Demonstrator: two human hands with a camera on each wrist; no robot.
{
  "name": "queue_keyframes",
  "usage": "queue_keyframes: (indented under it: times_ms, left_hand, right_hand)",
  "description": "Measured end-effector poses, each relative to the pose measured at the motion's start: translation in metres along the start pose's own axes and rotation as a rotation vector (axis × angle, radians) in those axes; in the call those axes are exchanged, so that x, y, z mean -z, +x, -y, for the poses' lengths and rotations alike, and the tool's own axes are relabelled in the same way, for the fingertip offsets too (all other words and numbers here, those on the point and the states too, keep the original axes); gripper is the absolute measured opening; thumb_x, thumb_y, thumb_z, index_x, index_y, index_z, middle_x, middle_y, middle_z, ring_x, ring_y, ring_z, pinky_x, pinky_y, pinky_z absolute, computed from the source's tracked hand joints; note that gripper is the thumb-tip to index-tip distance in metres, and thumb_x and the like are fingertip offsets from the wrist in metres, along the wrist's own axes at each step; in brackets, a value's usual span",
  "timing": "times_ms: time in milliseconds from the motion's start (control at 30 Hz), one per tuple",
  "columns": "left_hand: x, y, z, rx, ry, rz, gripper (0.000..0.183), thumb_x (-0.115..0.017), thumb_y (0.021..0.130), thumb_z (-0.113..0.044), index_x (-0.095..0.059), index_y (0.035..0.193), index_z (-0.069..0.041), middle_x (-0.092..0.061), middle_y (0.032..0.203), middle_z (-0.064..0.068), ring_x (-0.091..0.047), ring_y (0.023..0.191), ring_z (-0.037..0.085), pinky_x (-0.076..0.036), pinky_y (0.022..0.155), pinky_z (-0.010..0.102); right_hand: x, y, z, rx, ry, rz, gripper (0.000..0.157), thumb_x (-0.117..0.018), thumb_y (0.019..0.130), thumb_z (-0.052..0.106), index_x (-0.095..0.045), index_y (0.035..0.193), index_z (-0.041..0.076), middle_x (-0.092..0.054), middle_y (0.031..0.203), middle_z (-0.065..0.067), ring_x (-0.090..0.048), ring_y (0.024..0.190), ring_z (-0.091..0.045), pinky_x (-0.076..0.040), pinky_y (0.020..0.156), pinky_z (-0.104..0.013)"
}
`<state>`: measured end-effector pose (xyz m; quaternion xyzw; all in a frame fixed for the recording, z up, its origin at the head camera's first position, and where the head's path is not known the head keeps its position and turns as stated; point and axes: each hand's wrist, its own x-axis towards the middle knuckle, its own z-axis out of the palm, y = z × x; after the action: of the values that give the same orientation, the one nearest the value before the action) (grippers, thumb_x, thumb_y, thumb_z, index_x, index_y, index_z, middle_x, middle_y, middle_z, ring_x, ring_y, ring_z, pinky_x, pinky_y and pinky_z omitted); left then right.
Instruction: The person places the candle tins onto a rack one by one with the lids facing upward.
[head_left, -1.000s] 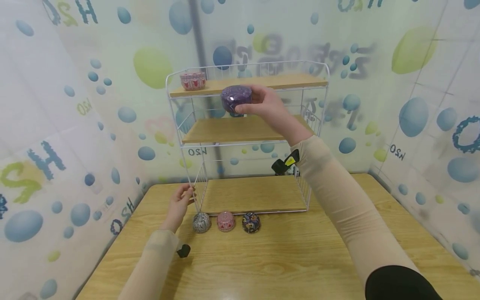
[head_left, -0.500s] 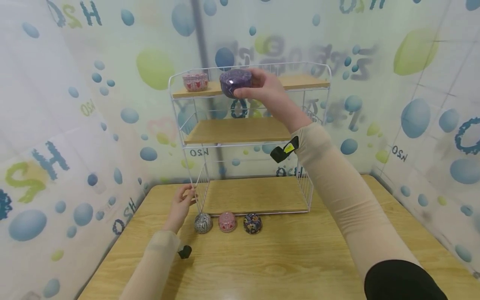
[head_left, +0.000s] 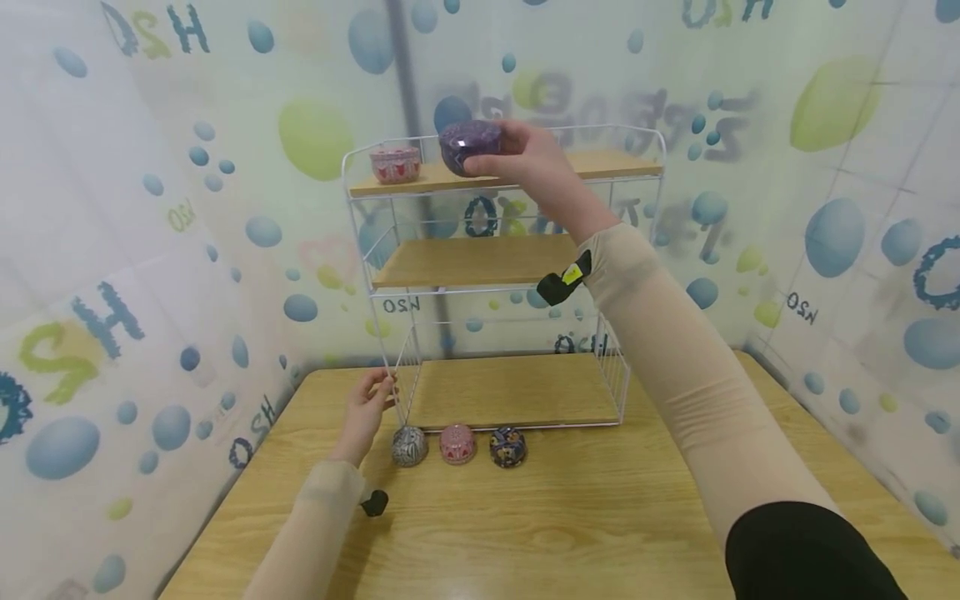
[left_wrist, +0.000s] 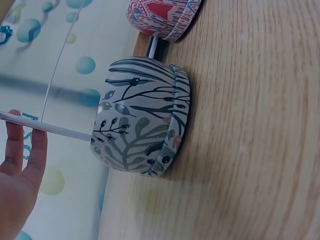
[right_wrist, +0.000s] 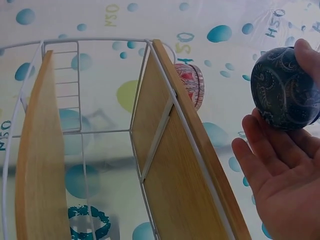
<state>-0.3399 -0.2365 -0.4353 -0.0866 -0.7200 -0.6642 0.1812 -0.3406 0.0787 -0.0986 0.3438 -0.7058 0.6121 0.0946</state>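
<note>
My right hand (head_left: 542, 162) grips a round purple patterned tin (head_left: 469, 146) between thumb and fingers, just in front of the top board (head_left: 615, 163) of a white wire shelf rack. In the right wrist view the tin (right_wrist: 282, 90) looks dark, with pale swirls, and hangs apart from the board. At the rack's left front post (left_wrist: 65, 132), my left hand (head_left: 364, 412) holds the wire with its fingertips. A pink-and-white tin with red hearts (head_left: 395, 166) sits at the left end of the top board.
Along the rack's front foot stand a black-and-white leaf-print tin (head_left: 409, 447), a pink heart-print tin (head_left: 457, 445) and a dark multicoloured tin (head_left: 508, 447) on the wooden table (head_left: 570, 517). Below the top board are a middle board (head_left: 472, 260) and a bottom board (head_left: 517, 390). Patterned curtains surround the table.
My right hand has raised the purple tin from below the top board's edge to slightly above it. The left hand stays on the post, and the other tins have not moved.
</note>
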Motion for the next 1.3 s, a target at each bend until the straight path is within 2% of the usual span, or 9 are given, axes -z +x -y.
queue_keyframes:
  times_ms: [67,200,533,667,767,933,1000,1200,1300]
  left_hand:
    - [0.000,0.001,0.001,-0.004,-0.002,0.003,0.022,-0.055,0.100,-0.014,-0.057,0.112,0.003,-0.060,0.103,0.000,-0.062,0.085,0.010,-0.056,0.081,0.036]
    - [0.000,0.002,0.002,-0.010,-0.013,0.009,0.020,-0.055,0.099,-0.012,-0.057,0.112,0.004,-0.060,0.103,0.000,-0.062,0.085,0.010,-0.056,0.078,0.029]
    - [0.001,0.001,0.000,-0.014,-0.010,-0.009,0.019,-0.055,0.100,-0.009,-0.058,0.113,0.004,-0.060,0.100,-0.004,-0.062,0.094,0.031,-0.056,0.077,0.028]
    - [0.001,0.000,-0.001,-0.005,-0.002,-0.003,0.021,-0.055,0.100,-0.011,-0.058,0.114,0.004,-0.060,0.101,-0.004,-0.063,0.090,0.019,-0.056,0.078,0.029]
    - [0.001,-0.001,-0.002,0.005,0.007,0.001,0.022,-0.055,0.100,-0.012,-0.058,0.115,0.004,-0.060,0.103,0.001,-0.062,0.087,0.011,-0.056,0.079,0.029]
    - [0.001,-0.002,-0.001,0.011,0.024,0.005,0.022,-0.054,0.100,-0.012,-0.058,0.115,0.004,-0.056,0.113,0.022,-0.063,0.091,0.020,-0.056,0.080,0.032]
    - [0.001,-0.001,-0.001,0.008,0.025,0.006,0.023,-0.054,0.101,-0.012,-0.057,0.115,0.006,-0.055,0.115,0.026,-0.063,0.092,0.022,-0.056,0.080,0.033]
    - [0.002,0.001,0.001,0.001,0.019,0.001,0.027,-0.054,0.100,-0.010,-0.054,0.117,0.011,-0.060,0.107,0.010,-0.062,0.088,0.015,-0.056,0.080,0.034]
    - [0.002,0.001,0.000,0.009,0.021,0.001,0.024,-0.054,0.100,-0.009,-0.056,0.117,0.009,-0.060,0.103,0.003,-0.062,0.092,0.023,-0.056,0.080,0.034]
  right_hand:
    - [0.002,0.003,0.001,0.006,-0.010,0.002,0.063,-0.078,0.083,0.016,-0.050,0.138,0.006,-0.060,0.126,-0.008,-0.056,0.115,-0.018,-0.045,0.099,-0.030]
    - [0.005,0.009,0.008,0.003,-0.031,0.001,0.064,-0.078,0.083,0.020,-0.049,0.139,0.010,-0.059,0.127,-0.007,-0.055,0.116,-0.017,-0.042,0.100,-0.027]
    - [0.004,0.020,0.013,-0.068,-0.120,-0.014,0.070,-0.082,0.080,0.028,-0.048,0.140,0.015,-0.058,0.127,-0.004,-0.052,0.117,-0.017,-0.040,0.103,-0.031]
    - [0.003,0.024,0.010,-0.059,-0.134,-0.011,0.069,-0.082,0.080,0.026,-0.050,0.139,0.014,-0.059,0.125,-0.005,-0.054,0.115,-0.018,-0.042,0.100,-0.030]
    - [0.002,0.026,0.009,-0.066,-0.138,-0.010,0.068,-0.082,0.079,0.026,-0.051,0.139,0.013,-0.060,0.124,-0.006,-0.054,0.114,-0.018,-0.042,0.099,-0.029]
    - [0.000,0.031,0.008,-0.064,-0.191,0.002,0.064,-0.081,0.081,0.027,-0.053,0.135,0.011,-0.061,0.122,-0.006,-0.055,0.112,-0.017,-0.043,0.097,-0.028]
    - [0.000,0.034,0.008,-0.058,-0.219,0.004,0.062,-0.081,0.081,0.027,-0.054,0.134,0.010,-0.062,0.121,-0.006,-0.056,0.111,-0.017,-0.043,0.096,-0.027]
    - [-0.001,0.039,0.004,-0.059,-0.287,0.017,0.056,-0.081,0.080,0.029,-0.059,0.127,0.009,-0.063,0.118,-0.006,-0.057,0.109,-0.017,-0.043,0.095,-0.027]
    - [-0.001,0.041,0.001,-0.074,-0.315,0.016,0.055,-0.082,0.080,0.030,-0.060,0.125,0.008,-0.063,0.116,-0.006,-0.057,0.108,-0.017,-0.043,0.094,-0.028]
